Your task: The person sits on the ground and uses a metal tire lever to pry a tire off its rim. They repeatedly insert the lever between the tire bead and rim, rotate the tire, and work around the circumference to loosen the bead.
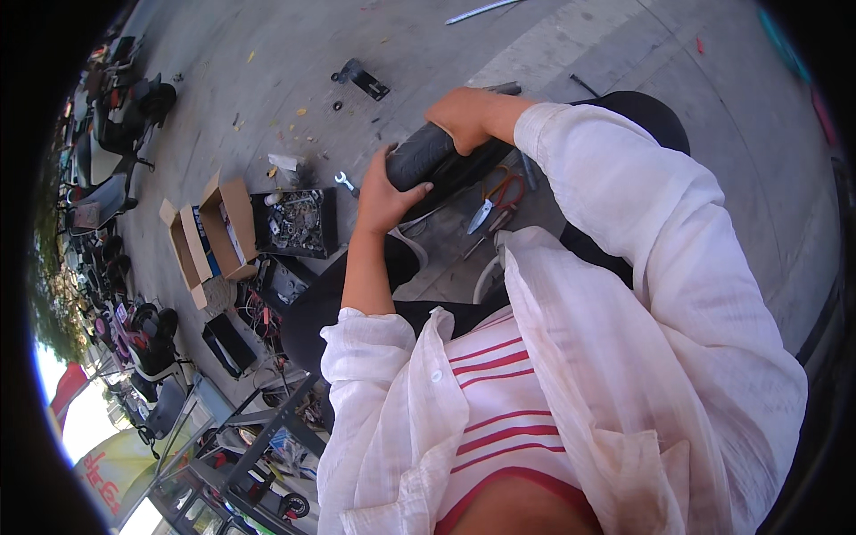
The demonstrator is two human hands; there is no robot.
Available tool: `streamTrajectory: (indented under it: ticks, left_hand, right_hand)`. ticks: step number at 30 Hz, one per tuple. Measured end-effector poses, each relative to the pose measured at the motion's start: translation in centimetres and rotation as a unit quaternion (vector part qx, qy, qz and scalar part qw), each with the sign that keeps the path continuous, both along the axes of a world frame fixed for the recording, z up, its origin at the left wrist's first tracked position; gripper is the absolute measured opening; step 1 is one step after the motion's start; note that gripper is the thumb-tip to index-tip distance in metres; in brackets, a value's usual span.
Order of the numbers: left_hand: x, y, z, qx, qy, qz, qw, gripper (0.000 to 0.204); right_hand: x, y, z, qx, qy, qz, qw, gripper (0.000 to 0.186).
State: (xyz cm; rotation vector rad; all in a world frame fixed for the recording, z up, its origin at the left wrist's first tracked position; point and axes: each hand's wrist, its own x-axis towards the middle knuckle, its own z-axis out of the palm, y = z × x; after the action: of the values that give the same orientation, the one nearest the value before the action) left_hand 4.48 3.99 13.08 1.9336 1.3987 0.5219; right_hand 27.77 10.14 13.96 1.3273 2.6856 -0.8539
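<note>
A black tire (419,153) lies at an angle in front of my body, between my legs. My left hand (385,192) grips its near-left part with thumb and fingers spread around the tread. Farther along, my right hand (464,118) is closed over the upper part of the tire, its fingertips mostly hidden. Just right of the tire, orange-handled shears (481,216) lie on the ground with a screwdriver (506,214) beside them. A silver open-end wrench (342,179) lies left of my left hand.
Open cardboard boxes (234,223), a tray of small metal parts (290,232) and tangled wires (259,316) lie to the left. A small black metal part (366,82) rests on the concrete ahead (294,71). Parked scooters (125,134) line the far left; metal frames (259,446) stand at lower left.
</note>
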Motion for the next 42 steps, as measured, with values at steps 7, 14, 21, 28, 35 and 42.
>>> streamTrajectory:
  ticks: [7, 14, 21, 28, 35, 42]
  left_hand:
    - [3.6, 0.7, 3.1, -0.030, 0.167, -0.035, 0.985, 0.064]
    - [3.4, 0.8, 2.6, -0.028, 0.157, -0.039, 0.986, 0.059]
    - [3.8, 0.0, 2.8, -0.012, 0.197, -0.011, 0.980, 0.051]
    - [3.2, -0.7, 1.8, 0.003, 0.216, 0.030, 0.976, 0.050]
    - [0.4, -1.6, 1.5, 0.000, 0.184, 0.047, 0.982, 0.053]
    - [-0.5, -2.6, 1.2, 0.000, 0.163, 0.043, 0.986, 0.054]
  right_hand:
    - [-1.4, -1.4, 0.0, 0.020, 0.036, 0.012, 0.999, 0.035]
    - [0.8, -1.9, -1.2, 0.034, 0.115, -0.008, 0.993, 0.069]
    - [0.1, -1.6, -0.6, -0.026, 0.070, 0.004, 0.997, 0.050]
    - [-0.6, -1.9, 0.5, -0.034, 0.066, 0.006, 0.997, 0.055]
    - [3.1, -2.3, -1.7, 0.004, 0.115, -0.026, 0.993, 0.091]
    - [1.9, -1.5, -1.4, -0.077, 0.098, 0.023, 0.992, 0.053]
